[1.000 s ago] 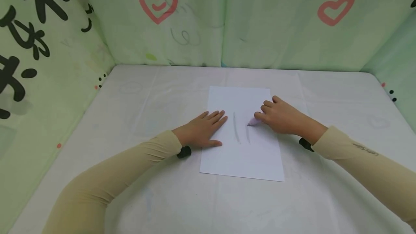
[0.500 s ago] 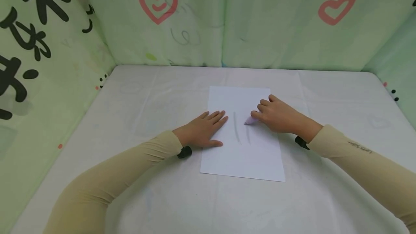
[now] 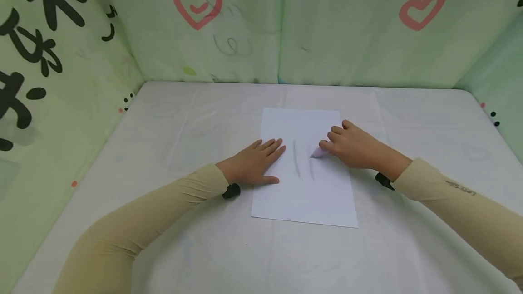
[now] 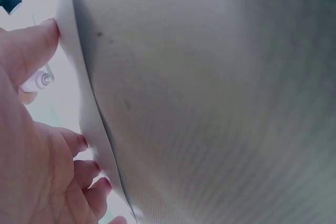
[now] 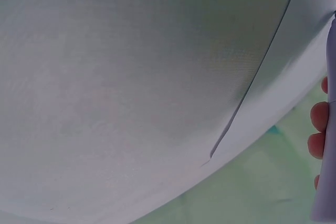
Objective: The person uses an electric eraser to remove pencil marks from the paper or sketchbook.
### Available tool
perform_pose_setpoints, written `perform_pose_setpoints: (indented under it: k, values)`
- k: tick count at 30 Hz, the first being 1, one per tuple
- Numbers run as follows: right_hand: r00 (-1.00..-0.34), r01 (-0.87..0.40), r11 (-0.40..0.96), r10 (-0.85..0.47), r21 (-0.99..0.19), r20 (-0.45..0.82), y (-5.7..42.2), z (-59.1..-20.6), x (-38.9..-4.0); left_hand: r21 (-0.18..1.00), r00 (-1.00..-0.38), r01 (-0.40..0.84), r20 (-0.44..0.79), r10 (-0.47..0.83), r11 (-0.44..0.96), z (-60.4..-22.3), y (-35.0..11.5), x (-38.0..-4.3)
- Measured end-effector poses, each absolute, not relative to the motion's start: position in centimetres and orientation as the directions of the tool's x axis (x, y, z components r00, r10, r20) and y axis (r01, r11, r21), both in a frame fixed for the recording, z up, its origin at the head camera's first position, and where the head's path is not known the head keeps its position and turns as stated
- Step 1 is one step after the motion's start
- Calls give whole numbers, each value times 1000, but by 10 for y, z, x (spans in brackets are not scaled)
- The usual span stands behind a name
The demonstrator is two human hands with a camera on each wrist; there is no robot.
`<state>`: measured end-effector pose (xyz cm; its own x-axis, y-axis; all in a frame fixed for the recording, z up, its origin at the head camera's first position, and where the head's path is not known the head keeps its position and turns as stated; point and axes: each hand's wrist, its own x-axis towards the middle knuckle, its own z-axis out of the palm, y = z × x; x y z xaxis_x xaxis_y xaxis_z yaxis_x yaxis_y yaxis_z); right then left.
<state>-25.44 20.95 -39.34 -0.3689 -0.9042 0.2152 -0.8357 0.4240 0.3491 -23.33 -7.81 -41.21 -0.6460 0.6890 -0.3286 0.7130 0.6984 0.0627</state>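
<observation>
Gripping a lilac pen (image 3: pixel 319 152), the right hand (image 3: pixel 353 146) hangs over paper (image 3: pixel 304 203) — the left hand (image 3: pixel 253 163) spread on it.

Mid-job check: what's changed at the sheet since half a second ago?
The right-hand grip has moved slightly right, carrying the lilac pen with it. Nothing was taken hold of or let go.

Unchanged: the left-hand grip rests spread over the left edge of the paper, which hasn't shifted; its two faint lines look the same.
</observation>
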Motion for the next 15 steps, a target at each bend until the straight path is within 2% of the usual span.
perform_pose_setpoints:
  k: [15]
  values:
    - [-381, -826, 431, -902, 362, 203, 209, -391, -252, 64, -641, 723, -307, 703, 688, -411, -81, -233]
